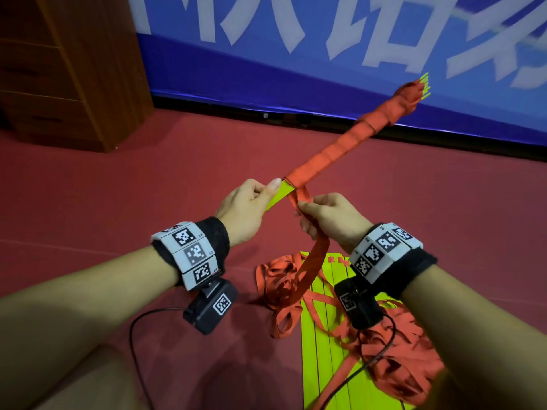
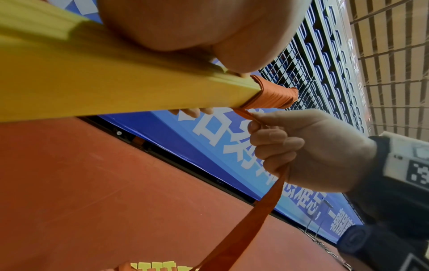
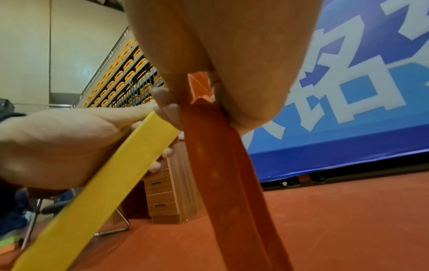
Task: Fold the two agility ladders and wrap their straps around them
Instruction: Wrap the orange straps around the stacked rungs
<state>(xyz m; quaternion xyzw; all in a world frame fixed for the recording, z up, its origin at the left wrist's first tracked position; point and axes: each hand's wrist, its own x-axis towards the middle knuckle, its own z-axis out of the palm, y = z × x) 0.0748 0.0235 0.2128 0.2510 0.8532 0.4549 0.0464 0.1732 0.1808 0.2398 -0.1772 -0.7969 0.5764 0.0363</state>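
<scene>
Red floor; both hands (image 1: 245, 208) wind flat orange strap (image 1: 310, 267).

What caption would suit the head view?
Left hand grips folded ladder while right hand winds its red strap around.

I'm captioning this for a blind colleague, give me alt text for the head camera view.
A person's left hand grips a folded yellow ladder bundle mostly wound in red strap, while the right hand pinches the loose red strap. Below, a second yellow ladder lies on the red floor amid tangled strap.
</scene>
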